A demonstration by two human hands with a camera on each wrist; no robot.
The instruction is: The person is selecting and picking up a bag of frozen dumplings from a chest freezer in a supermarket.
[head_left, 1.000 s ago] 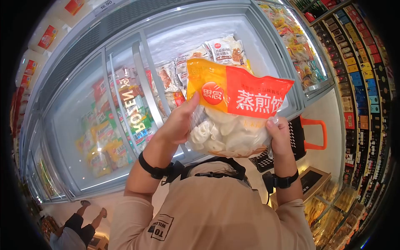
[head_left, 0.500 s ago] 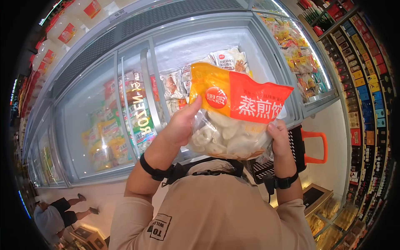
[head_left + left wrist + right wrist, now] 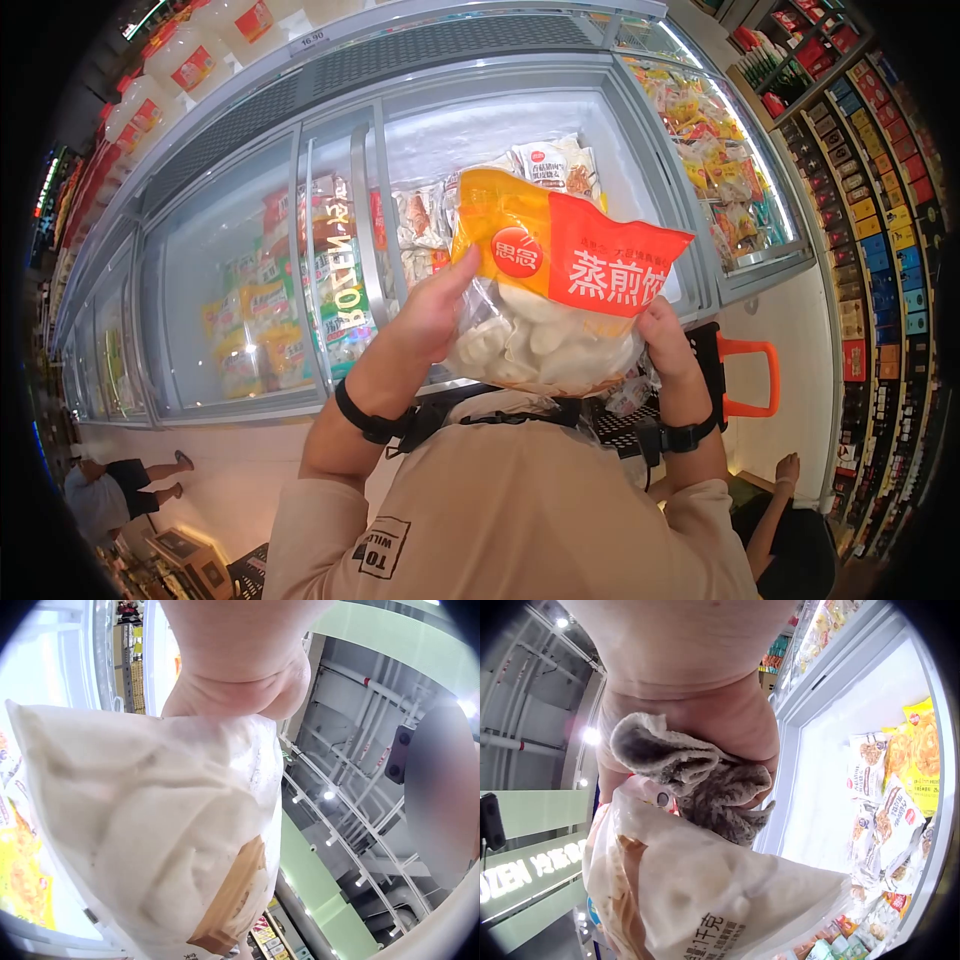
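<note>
Both hands hold a large bag of frozen dumplings (image 3: 545, 335) in front of the chest, its orange-and-red printed top upward and pale dumplings showing through the clear lower part. My left hand (image 3: 425, 315) grips one side, thumb on the front. On the opposite edge, my right hand (image 3: 668, 340) pinches the bag with its thumb in front. The right wrist view also shows a crumpled grey fuzzy cloth (image 3: 697, 769) tucked in the right palm, against the bag's white back. In the left wrist view the bag (image 3: 150, 810) hides the left fingers.
Behind the bag stands a chest freezer (image 3: 350, 75) with sliding glass lids, an open section holding white food packets (image 3: 555, 165). A shopping basket with an orange handle (image 3: 772, 378) is at the right. Shelves (image 3: 880, 230) line the far right. Other people are at the lower corners.
The bag has sunk slightly in the head view and tilted, its right end lower. Both hands keep their hold. Another person's arm has come into view at the lower right.
</note>
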